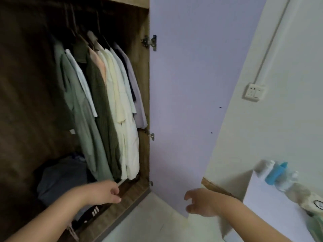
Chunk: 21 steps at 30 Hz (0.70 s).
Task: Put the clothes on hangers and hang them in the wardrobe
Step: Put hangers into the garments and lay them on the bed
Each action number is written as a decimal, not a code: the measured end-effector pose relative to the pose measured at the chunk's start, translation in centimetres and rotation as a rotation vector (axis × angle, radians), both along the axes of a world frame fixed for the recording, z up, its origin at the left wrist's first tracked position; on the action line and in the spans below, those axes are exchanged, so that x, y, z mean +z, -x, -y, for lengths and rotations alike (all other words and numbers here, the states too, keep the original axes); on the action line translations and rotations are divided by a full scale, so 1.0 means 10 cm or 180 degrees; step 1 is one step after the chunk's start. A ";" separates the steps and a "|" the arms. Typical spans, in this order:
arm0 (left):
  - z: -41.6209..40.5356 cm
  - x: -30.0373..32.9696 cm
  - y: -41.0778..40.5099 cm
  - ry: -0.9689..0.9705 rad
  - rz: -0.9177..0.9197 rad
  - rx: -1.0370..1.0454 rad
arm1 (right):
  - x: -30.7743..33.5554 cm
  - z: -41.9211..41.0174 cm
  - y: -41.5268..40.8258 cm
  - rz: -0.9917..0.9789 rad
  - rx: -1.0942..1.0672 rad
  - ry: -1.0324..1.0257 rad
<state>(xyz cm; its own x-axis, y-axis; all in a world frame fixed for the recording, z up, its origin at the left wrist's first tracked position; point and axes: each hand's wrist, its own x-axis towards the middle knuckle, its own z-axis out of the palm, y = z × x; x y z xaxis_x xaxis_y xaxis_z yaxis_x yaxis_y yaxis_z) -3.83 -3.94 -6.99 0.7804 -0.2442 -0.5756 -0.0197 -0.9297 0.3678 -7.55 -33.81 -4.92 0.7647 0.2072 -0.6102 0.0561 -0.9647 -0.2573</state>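
Your left hand (106,192) pinches something pale, likely to draw it from the wardrobe (138,187). Your right hand (199,201) hangs spread and empty by the door (183,102).
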 end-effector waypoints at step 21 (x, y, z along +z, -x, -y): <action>-1.67 0.99 -1.27 0.0969 0.1818 0.2091 | 1.18 -2.51 -2.34 0.1589 0.1015 -0.2025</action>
